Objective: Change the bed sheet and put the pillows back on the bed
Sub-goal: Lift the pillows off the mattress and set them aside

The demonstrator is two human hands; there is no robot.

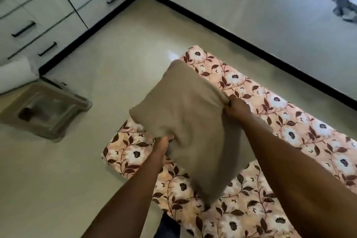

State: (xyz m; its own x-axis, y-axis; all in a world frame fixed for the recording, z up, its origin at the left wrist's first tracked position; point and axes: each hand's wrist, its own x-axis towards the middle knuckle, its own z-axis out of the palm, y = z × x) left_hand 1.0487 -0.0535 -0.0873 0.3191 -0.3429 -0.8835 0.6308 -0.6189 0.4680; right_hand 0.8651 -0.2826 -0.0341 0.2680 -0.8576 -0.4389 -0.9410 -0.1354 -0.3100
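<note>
Pale floor, mattress [289, 127] in floral sheet running lower centre to right. I see the pillow [185, 121] mid-frame — long axis upper left to lower right — left hand [164, 144] and right hand [236, 107] gripping opposite edges.

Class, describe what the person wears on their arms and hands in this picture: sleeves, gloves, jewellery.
No sleeves show: both arms are bare right up to the frame edge. The left hand and the right hand wear no gloves, and no watch, bracelet or ring is visible, though the picture is blurred.
</note>
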